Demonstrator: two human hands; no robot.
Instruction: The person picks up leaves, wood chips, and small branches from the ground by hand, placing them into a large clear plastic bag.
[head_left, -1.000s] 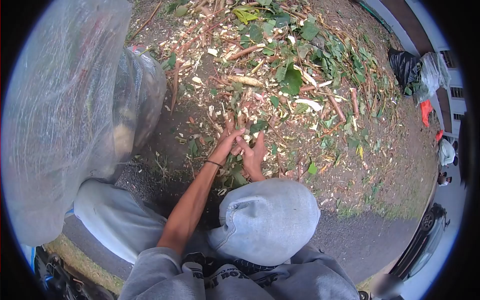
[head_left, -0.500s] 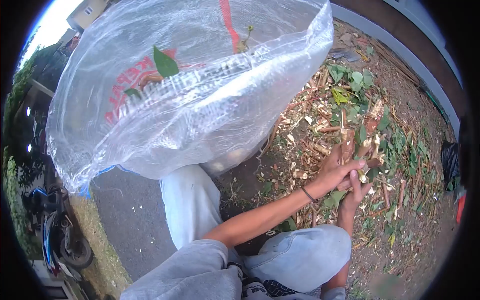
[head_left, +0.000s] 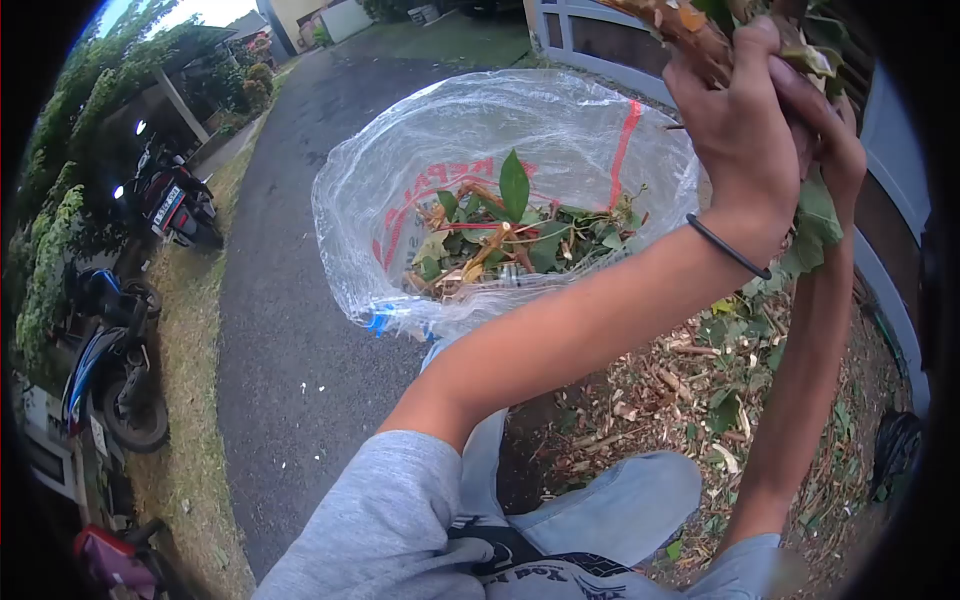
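Raised high at the upper right, my left hand (head_left: 738, 135), with a black band on the wrist, is closed around a bundle of cut branches and leaves (head_left: 690, 30). My right hand (head_left: 832, 135) grips the same bundle from the other side, its fingers pressed close to the left hand. Leaves hang down below the right hand. Left of my hands stands a clear plastic sack (head_left: 360, 180) with red print, its mouth open. Inside it lie leaves and stem pieces (head_left: 540, 245). The top of the bundle is cut off by the view's edge.
Wood chips, twigs and leaves (head_left: 680, 385) cover the ground by my bent knee (head_left: 610, 510). Dark pavement (head_left: 270, 380) runs along the left, with parked motorbikes (head_left: 115, 370) beyond a grass strip. A wall (head_left: 890, 240) and black plastic bag (head_left: 897, 445) are at right.
Both hands have lifted the branches from the ground litter to the upper right. The view has tilted up, and the sack now shows wide open with its contents visible.
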